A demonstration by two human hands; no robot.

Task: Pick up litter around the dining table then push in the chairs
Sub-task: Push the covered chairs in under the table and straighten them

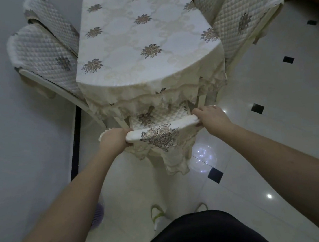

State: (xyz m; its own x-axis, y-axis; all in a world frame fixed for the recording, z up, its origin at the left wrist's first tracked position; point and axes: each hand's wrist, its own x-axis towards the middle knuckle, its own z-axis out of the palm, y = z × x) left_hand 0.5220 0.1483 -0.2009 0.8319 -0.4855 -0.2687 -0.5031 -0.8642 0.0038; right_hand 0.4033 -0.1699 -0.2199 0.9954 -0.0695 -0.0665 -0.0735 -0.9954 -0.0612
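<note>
We see the left hand (114, 138) and right hand (210, 116) both clamped on the near chair (161, 129) top rail, frame centre. Purple basket (98, 214) lower left; contents hidden.

Floral tablecloth (138, 36) over dining table (200, 98)

Bare forearms and hands, a dark black garment (205, 231) at the waist, pale slippers (158, 215) with yellow-green straps.

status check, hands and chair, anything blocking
Left hand and right hand both grip the near chair by its top rail. Seat partly under the table. Nothing seen blocking.
</note>
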